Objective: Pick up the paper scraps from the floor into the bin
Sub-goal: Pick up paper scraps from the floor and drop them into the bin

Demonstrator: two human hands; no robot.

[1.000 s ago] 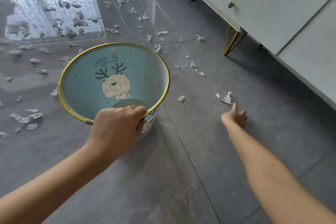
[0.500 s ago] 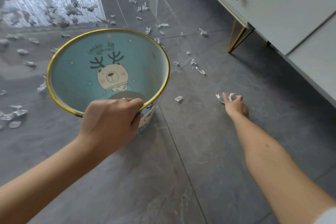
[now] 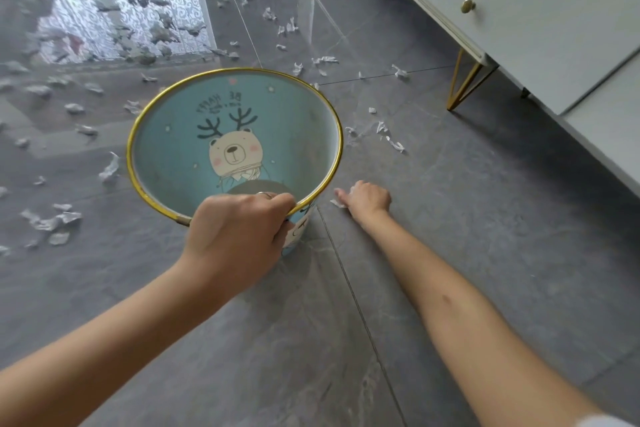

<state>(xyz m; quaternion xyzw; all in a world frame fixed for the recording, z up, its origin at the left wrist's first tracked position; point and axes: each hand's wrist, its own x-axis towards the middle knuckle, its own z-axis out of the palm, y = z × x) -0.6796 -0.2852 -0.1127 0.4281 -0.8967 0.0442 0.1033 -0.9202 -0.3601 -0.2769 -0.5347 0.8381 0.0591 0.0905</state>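
Both hands are busy and well apart. The left hand [image 3: 239,236] grips the near gold rim of the blue bin [image 3: 166,156], fingers curled over the edge, and holds it tipped toward the person. The right hand [image 3: 367,199] lies knuckles-up on the grey tile floor [image 3: 485,253] just right of the bin, fingers curled, one fingertip touching a small paper scrap [image 3: 337,203]. Whether that scrap is already pinched, or whether anything sits in the palm, cannot be told.

The task looks barely begun. What shows of the bin's bottom, just beyond the left hand's knuckles, appears bare (the hand hides part of it), and nothing white shows against the reindeer-bear print on the inner wall. Almost everything is left: a cluster of scraps [image 3: 389,139] beyond the right hand, a flattened bunch [image 3: 48,222] out to the left of the left hand, and dozens more scattered far beyond both hands.

Underfoot the tiles are glossy with thin grout lines. Far beyond the left hand they carry a bright window reflection [image 3: 104,21], which makes the scraps there hard to count. To the right of the right hand stands a white cabinet [image 3: 554,28] with a brass knob [image 3: 467,6], raised on gold hairpin legs [image 3: 462,87].
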